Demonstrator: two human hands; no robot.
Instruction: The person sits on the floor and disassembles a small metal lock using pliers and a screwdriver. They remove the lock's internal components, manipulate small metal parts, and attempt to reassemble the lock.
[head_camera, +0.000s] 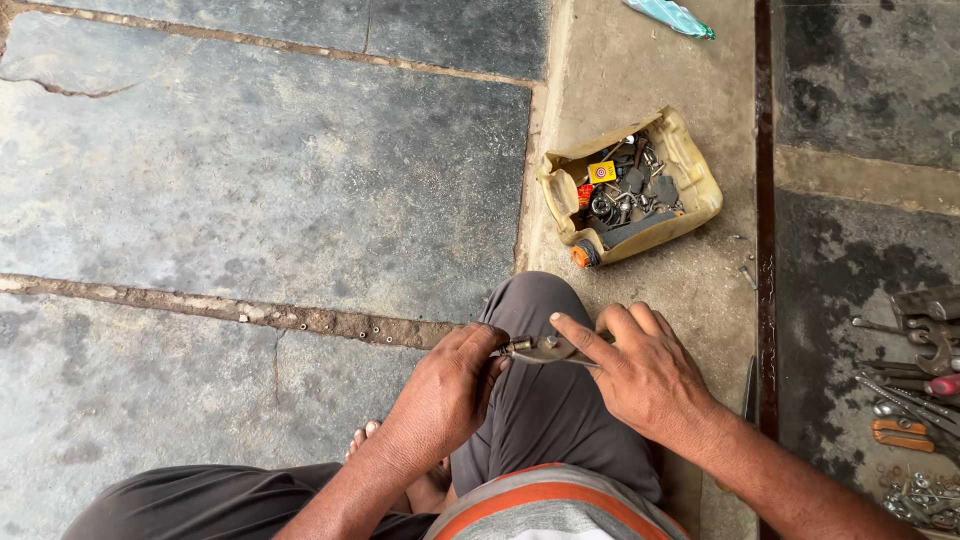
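Note:
My left hand (445, 390) pinches a small brass fitting (518, 346) between fingers and thumb, just above my raised knee in grey trousers. My right hand (635, 370) grips a pair of metal pliers (555, 349), index finger stretched along the tool. The pliers' jaws meet the brass fitting where my two hands come together. Whether the jaws clamp the fitting or only touch it is hard to tell.
A cut-open yellowish plastic can (690, 160) holding several small metal parts lies on the concrete strip ahead. Spanners, screwdrivers and bolts (915, 400) are spread at the right edge. A teal wrapper (672, 16) lies at the top. Stone slabs (250, 170) cover the left.

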